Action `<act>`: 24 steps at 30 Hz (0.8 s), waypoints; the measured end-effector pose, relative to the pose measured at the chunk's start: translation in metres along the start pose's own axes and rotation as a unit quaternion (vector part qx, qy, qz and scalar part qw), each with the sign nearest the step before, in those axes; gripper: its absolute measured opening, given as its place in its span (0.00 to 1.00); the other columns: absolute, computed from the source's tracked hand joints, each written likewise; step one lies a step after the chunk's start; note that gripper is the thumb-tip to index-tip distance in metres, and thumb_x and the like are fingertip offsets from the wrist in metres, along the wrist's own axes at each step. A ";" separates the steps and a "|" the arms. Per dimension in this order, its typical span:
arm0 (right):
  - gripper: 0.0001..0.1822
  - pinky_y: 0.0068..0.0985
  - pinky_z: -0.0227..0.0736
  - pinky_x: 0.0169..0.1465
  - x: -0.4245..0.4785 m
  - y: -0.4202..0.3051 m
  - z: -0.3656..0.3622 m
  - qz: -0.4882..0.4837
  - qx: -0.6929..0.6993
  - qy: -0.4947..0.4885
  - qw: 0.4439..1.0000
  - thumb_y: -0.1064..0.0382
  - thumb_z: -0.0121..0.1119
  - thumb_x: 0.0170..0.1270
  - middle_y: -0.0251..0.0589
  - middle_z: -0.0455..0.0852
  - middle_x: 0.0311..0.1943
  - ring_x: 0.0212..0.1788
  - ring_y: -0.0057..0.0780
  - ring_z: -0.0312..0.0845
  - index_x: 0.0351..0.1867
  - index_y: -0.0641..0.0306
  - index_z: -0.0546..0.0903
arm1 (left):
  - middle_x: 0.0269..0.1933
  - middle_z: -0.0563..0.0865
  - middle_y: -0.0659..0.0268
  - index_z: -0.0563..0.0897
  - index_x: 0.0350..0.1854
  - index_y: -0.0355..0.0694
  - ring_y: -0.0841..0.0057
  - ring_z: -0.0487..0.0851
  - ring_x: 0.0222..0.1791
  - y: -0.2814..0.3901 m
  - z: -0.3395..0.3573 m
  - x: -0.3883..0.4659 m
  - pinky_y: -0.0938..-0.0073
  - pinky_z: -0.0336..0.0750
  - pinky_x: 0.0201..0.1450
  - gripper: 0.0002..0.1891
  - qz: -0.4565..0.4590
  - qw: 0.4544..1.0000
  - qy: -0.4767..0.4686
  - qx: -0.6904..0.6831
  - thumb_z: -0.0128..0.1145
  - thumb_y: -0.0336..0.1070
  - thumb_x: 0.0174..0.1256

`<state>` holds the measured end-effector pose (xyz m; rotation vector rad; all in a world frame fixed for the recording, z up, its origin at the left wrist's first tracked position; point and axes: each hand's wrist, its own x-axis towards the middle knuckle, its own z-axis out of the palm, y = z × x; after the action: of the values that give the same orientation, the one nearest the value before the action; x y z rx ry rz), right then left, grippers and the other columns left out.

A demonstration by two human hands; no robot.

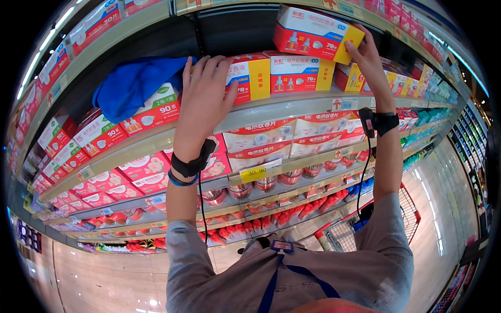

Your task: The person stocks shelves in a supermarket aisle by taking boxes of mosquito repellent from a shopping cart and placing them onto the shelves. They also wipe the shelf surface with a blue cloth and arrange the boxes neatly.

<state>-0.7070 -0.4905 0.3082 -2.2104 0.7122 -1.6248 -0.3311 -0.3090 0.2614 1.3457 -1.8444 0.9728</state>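
Observation:
My right hand (366, 53) grips the yellow end of a red and white plug-in mosquito repellent box (309, 33), which is tilted above the shelf row. Beneath it stands a matching box (294, 73), with a yellow end panel. My left hand (207, 86) lies over the front of another such box (250, 78), thumb apart from the fingers. Part of that box is hidden behind the hand. Next to my left fingertips, a blue cloth (135, 84) drapes over green-marked repellent boxes (152, 109).
Lower shelves hold flat repellent mat boxes (258, 137), pink boxes (145, 168) and round red tubs (266, 184). A yellow price tag (255, 173) juts from a shelf edge. The upper shelf lip (250, 4) runs above my hands. A shopping cart (340, 236) stands at the lower right.

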 end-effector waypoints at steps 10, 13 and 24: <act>0.45 0.38 0.79 0.68 0.037 0.032 0.027 0.060 -0.097 -0.076 0.991 0.36 0.58 0.80 0.54 0.79 0.71 0.76 0.41 0.73 0.84 0.57 0.52 | 0.72 0.81 0.50 0.77 0.72 0.35 0.53 0.77 0.73 0.022 0.046 0.041 0.54 0.61 0.84 0.27 0.038 0.998 0.023 -0.052 0.60 0.43 0.77; 0.47 0.44 0.79 0.68 0.033 0.008 0.026 0.079 -0.085 -0.100 0.988 0.34 0.57 0.79 0.56 0.75 0.74 0.76 0.46 0.73 0.85 0.57 0.50 | 0.65 0.86 0.48 0.78 0.72 0.35 0.54 0.83 0.67 0.023 0.052 0.050 0.55 0.69 0.77 0.26 0.020 0.995 -0.011 -0.093 0.61 0.44 0.77; 0.37 0.49 0.85 0.64 0.032 0.020 0.017 0.075 -0.054 -0.115 0.989 0.41 0.53 0.83 0.54 0.75 0.73 0.75 0.43 0.73 0.81 0.52 0.53 | 0.54 0.92 0.53 0.81 0.68 0.39 0.59 0.87 0.59 0.028 0.059 0.051 0.59 0.76 0.63 0.22 0.012 0.999 -0.019 -0.046 0.63 0.44 0.78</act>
<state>-0.6875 -0.5256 0.3186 -2.3068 0.8944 -1.2621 -0.3761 -0.3787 0.2686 1.2984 -1.9138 0.8693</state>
